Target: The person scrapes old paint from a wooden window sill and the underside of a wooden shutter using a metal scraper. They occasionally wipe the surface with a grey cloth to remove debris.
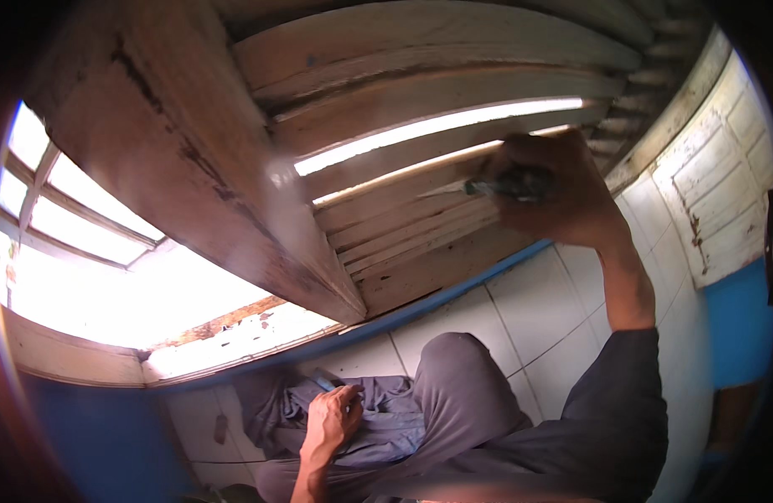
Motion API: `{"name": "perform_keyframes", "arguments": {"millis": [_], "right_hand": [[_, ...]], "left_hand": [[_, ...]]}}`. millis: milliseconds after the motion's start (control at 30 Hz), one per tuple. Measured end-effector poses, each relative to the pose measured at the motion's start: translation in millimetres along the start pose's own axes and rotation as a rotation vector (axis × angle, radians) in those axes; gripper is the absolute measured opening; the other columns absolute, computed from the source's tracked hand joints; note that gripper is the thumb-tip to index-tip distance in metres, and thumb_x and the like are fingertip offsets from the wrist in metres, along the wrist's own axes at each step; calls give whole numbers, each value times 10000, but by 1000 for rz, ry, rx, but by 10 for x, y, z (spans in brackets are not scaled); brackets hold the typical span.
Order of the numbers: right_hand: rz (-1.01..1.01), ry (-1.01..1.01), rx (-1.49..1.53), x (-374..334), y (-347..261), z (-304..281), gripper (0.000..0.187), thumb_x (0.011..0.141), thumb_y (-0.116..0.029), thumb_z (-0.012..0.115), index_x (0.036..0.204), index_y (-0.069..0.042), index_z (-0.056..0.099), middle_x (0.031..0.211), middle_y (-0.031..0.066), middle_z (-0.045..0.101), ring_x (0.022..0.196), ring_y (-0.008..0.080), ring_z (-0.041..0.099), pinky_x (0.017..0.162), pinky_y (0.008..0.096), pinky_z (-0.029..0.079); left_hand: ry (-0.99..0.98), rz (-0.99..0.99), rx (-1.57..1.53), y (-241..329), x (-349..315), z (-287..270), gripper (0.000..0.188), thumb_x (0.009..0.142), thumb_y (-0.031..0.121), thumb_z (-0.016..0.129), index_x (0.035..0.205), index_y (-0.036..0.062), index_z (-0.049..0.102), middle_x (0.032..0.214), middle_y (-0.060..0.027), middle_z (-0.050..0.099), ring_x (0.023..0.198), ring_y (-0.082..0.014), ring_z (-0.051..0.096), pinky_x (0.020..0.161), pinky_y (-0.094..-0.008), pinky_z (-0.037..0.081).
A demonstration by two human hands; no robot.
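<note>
My right hand (pixel 562 189) is raised in front of a worn wooden louvred shutter (pixel 420 293). Its fingers are wrapped round a hand tool with a dark, shiny handle (pixel 524 182) and a green collar. A thin, pale shaft seems to point left from the collar along the slats; blur hides the tip's shape. Low over my lap, my left hand (pixel 329 423) has its fingers curled in. A small bluish-grey piece (pixel 323 379) shows just beyond those fingers, and I cannot make out whether they grip it.
Bright light enters through gaps between the slats and a barred window (pixel 85 193) on the left. White floor tiles (pixel 453 323) lie beneath the shutter's blue-edged sill. My bent knee (pixel 466 377) rises near the middle. A chipped white panelled door (pixel 713 201) stands at right.
</note>
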State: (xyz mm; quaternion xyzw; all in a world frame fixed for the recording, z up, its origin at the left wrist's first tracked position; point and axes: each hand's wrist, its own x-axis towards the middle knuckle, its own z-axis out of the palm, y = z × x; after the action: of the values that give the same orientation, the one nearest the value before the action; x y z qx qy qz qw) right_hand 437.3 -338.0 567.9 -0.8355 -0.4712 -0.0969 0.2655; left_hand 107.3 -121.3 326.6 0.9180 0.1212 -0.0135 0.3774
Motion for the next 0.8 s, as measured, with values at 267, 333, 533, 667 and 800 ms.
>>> {"name": "perform_keyframes", "arguments": {"millis": [267, 333, 533, 667, 800], "right_hand": [[-192, 54, 142, 131, -149, 342, 186, 696, -72, 730, 880, -55, 713, 757, 47, 706, 596, 177, 669, 562, 331, 534], [-269, 53, 51, 177, -199, 381, 197, 689, -67, 718, 886, -58, 711, 759, 50, 702, 609, 201, 678, 570, 340, 543], [-347, 187, -33, 49, -190, 632, 159, 719, -99, 746, 865, -76, 688, 803, 52, 700, 696, 225, 702, 619, 360, 568], [-200, 130, 334, 14, -356, 550, 186, 736, -164, 799, 839, -103, 656, 836, 57, 672, 752, 249, 704, 654, 410, 569], [-598, 289, -341, 189, -313, 706, 262, 723, -144, 820, 929, -121, 660, 882, 45, 690, 702, 269, 691, 648, 393, 539]], "left_hand": [[29, 12, 82, -5, -36, -4, 240, 845, 96, 687, 1076, 44, 724, 949, -169, 738, 859, -364, 710, 767, -431, 549], [25, 38, 67, -47, -67, -35, 255, 843, 100, 695, 1089, 41, 724, 962, -179, 738, 861, -373, 707, 769, -431, 548], [4, 36, 73, -87, -103, -14, 301, 842, 107, 704, 1127, 12, 713, 1041, -195, 739, 926, -389, 701, 822, -442, 544], [17, 13, 106, -188, -185, 4, 310, 847, 106, 704, 1142, 9, 711, 1090, -201, 739, 981, -390, 698, 873, -442, 537], [19, 34, 88, -235, -139, 86, 311, 860, 100, 699, 1159, 17, 714, 1112, -209, 738, 997, -386, 705, 894, -431, 539]]}}
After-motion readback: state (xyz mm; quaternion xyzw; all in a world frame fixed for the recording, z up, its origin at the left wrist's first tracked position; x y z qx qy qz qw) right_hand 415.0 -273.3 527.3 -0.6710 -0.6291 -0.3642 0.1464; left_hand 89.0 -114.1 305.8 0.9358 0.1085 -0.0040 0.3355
